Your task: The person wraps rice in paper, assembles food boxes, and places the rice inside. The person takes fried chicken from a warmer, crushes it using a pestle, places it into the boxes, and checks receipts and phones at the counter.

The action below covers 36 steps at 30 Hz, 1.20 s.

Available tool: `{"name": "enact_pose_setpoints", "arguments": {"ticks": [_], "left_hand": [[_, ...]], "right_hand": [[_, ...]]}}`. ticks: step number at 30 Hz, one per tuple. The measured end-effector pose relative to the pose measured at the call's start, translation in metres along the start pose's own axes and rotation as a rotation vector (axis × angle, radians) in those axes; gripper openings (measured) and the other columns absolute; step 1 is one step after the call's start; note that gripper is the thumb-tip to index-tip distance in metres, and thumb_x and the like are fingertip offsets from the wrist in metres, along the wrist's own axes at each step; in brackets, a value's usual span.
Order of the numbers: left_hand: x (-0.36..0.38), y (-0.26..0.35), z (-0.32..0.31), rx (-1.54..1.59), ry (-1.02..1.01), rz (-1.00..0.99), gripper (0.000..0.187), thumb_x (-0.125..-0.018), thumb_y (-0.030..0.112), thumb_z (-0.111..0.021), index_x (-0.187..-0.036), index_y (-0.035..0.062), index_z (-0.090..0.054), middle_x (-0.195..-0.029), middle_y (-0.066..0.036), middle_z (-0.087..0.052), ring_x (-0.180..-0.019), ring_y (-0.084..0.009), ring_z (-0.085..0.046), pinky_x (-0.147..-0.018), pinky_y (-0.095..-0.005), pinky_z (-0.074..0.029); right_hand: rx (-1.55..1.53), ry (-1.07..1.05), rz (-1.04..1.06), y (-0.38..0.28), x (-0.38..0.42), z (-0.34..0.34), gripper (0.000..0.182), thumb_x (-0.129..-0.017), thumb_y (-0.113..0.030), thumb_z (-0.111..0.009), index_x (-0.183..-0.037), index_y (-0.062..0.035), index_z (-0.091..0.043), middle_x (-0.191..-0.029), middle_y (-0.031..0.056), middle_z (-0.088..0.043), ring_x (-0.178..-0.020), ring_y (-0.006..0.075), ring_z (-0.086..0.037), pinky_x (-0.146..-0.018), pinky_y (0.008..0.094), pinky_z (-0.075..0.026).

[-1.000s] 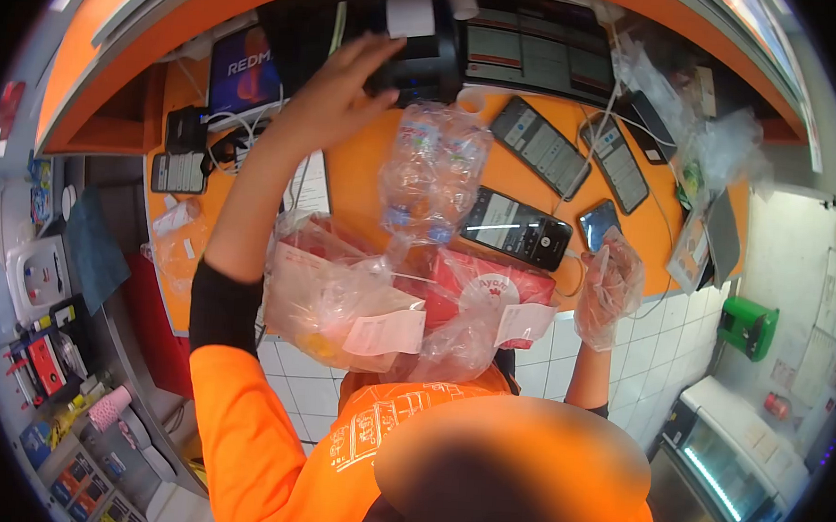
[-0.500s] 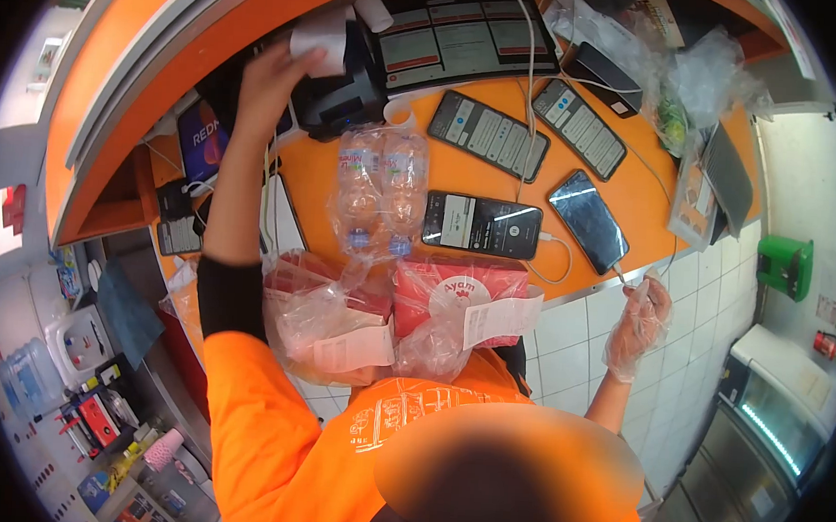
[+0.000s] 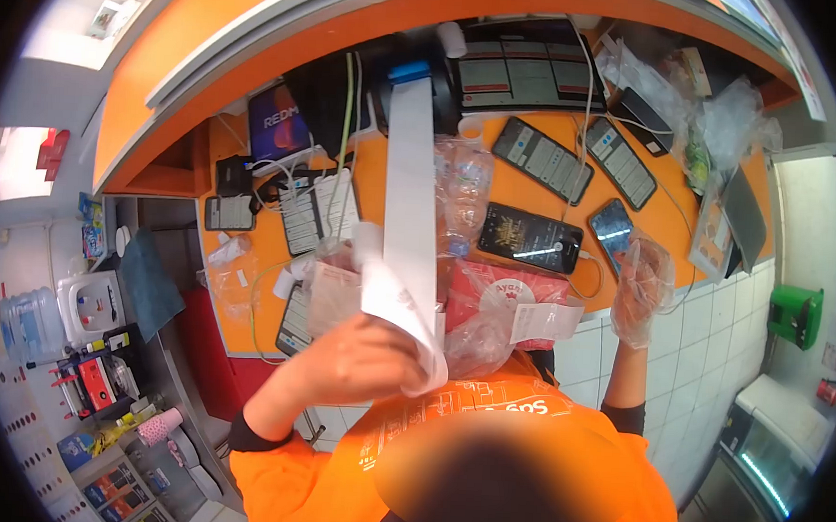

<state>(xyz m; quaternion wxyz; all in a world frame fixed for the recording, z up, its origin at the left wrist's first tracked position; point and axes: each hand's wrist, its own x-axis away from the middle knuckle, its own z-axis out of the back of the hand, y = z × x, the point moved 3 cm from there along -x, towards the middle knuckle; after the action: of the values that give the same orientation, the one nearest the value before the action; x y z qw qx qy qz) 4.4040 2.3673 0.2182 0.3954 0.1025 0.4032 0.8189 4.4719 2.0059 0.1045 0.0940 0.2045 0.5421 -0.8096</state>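
Head view on my feed, looking down over the orange desk (image 3: 372, 178). My left hand (image 3: 361, 357), bare, is low in front of the chest; its grip pinches the loose end of a long white paper strip (image 3: 412, 195), which curls over the fingers. I trace the strip up from there: it spans the desk lengthwise, its far end at the blue front edge of the dark printer (image 3: 410, 70). My right hand (image 3: 642, 287), in a clear plastic glove, is at the desk's near edge, just beside a small phone (image 3: 613, 229). Fingers bunched, but the glove film blurs them, so I cannot tell whether that grip is closed on anything. Right of the strip I log bagged plastic bottles (image 3: 467, 193), partly covered by it, and nearer the body a red box (image 3: 507, 285) in clear plastic, white slip (image 3: 539, 324) across its front. A black phone (image 3: 531, 239), screen lit, lies beyond the box.
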Motion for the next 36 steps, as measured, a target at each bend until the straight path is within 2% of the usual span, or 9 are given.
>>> {"name": "enact_pose_setpoints", "arguments": {"ticks": [7, 9, 11, 15, 16, 23, 27, 32, 36], "left_hand": [[0.068, 0.035, -0.009, -0.291, 0.093, 0.113, 0.015, -0.074, 0.01, -0.067, -0.088, 0.011, -0.069, -0.083, 0.0, -0.066, -0.081, -0.018, -0.064, -0.087, -0.04, -0.05], [0.154, -0.004, 0.019, -0.513, 0.399, 0.703, 0.013, -0.074, 0.002, -0.066, -0.086, 0.0068, -0.068, -0.077, -0.006, -0.063, -0.075, -0.0225, -0.062, -0.103, -0.0438, -0.043], [0.229, -0.027, 0.055, -0.779, 0.437, 0.884, 0.01, -0.077, -0.002, -0.066, -0.086, -0.0006, -0.063, -0.078, -0.01, -0.063, -0.075, -0.0269, -0.061, -0.113, -0.0506, -0.031], [0.255, -0.008, 0.064, -0.681, 0.803, 0.783, 0.007, -0.084, -0.003, -0.068, -0.087, -0.0043, -0.061, -0.08, -0.007, -0.063, -0.074, -0.0144, -0.058, -0.106, -0.0395, -0.04], [0.258, -0.01, 0.052, -0.329, 1.107, 0.853, 0.012, -0.087, 0.002, -0.07, -0.091, -0.0049, -0.061, -0.085, -0.006, -0.063, -0.077, -0.0089, -0.056, -0.09, -0.0282, -0.047], [0.15, 0.022, -0.043, 0.042, 1.669, 0.419, 0.037, -0.094, 0.02, -0.066, -0.118, -0.0019, -0.048, -0.105, -0.014, -0.064, -0.095, -0.0218, -0.066, -0.074, -0.032, -0.057], [0.061, 0.045, -0.072, 0.557, 1.554, 0.267, 0.046, -0.098, 0.022, -0.056, -0.135, 0.0027, -0.036, -0.129, -0.022, -0.052, -0.106, -0.0351, -0.064, -0.075, -0.0466, -0.062], [-0.015, 0.063, -0.066, 1.055, 1.43, 0.086, 0.056, -0.096, 0.013, -0.051, -0.147, 0.0077, -0.026, -0.141, -0.018, -0.044, -0.125, -0.0347, -0.05, -0.102, -0.0476, -0.048], [-0.046, 0.068, -0.077, 1.224, 1.272, -0.105, 0.055, -0.097, 0.0, -0.043, -0.148, 0.0053, -0.023, -0.147, -0.022, -0.039, -0.13, -0.0364, -0.047, -0.11, -0.0458, -0.041]], "right_hand": [[0.067, -0.139, 0.246, -0.037, -0.031, -0.04, 0.014, -0.091, -0.005, -0.062, -0.102, -0.001, -0.069, -0.106, 0.0141, -0.061, -0.091, 0.0244, -0.062, -0.073, 0.0336, -0.054], [0.211, -0.133, 0.39, -0.06, -0.043, -0.045, 0.019, -0.082, 0.0, -0.066, -0.101, -0.002, -0.07, -0.095, 0.0116, -0.065, -0.087, 0.0267, -0.063, -0.07, 0.0349, -0.051], [0.291, -0.125, 0.462, -0.068, -0.043, -0.042, 0.024, -0.077, 0.003, -0.067, -0.1, -0.0022, -0.07, -0.089, 0.0102, -0.067, -0.083, 0.0278, -0.063, -0.069, 0.0353, -0.05], [0.31, -0.125, 0.468, -0.073, -0.04, -0.036, 0.022, -0.076, 0.004, -0.067, -0.098, -0.0016, -0.07, -0.09, 0.0106, -0.067, -0.081, 0.0271, -0.063, -0.069, 0.0344, -0.049], [0.323, -0.127, 0.459, -0.076, -0.037, -0.036, 0.022, -0.077, 0.004, -0.067, -0.097, -0.0017, -0.07, -0.09, 0.0106, -0.067, -0.081, 0.027, -0.063, -0.069, 0.0342, -0.049], [0.233, -0.287, 0.443, -0.085, -0.022, -0.046, 0.019, -0.083, -0.006, -0.064, -0.102, -0.0038, -0.069, -0.096, 0.0111, -0.069, -0.086, 0.0277, -0.065, -0.072, 0.0356, -0.051], [-0.107, -0.563, 0.318, -0.121, -0.013, -0.074, 0.023, -0.079, -0.015, -0.069, -0.1, -0.0053, -0.069, -0.104, 0.0113, -0.068, -0.097, 0.0304, -0.065, -0.081, 0.0371, -0.052], [-0.327, -0.756, 0.384, -0.184, 0.001, -0.088, 0.026, -0.075, -0.017, -0.077, -0.097, -0.0061, -0.068, -0.106, 0.0103, -0.067, -0.096, 0.0298, -0.065, -0.082, 0.0365, -0.052], [-0.523, -0.583, -0.074, -0.158, 0.035, -0.085, 0.028, -0.085, -0.012, -0.072, -0.108, -0.0014, -0.061, -0.097, 0.0107, -0.063, -0.091, 0.0251, -0.063, -0.077, 0.034, -0.051]]}}
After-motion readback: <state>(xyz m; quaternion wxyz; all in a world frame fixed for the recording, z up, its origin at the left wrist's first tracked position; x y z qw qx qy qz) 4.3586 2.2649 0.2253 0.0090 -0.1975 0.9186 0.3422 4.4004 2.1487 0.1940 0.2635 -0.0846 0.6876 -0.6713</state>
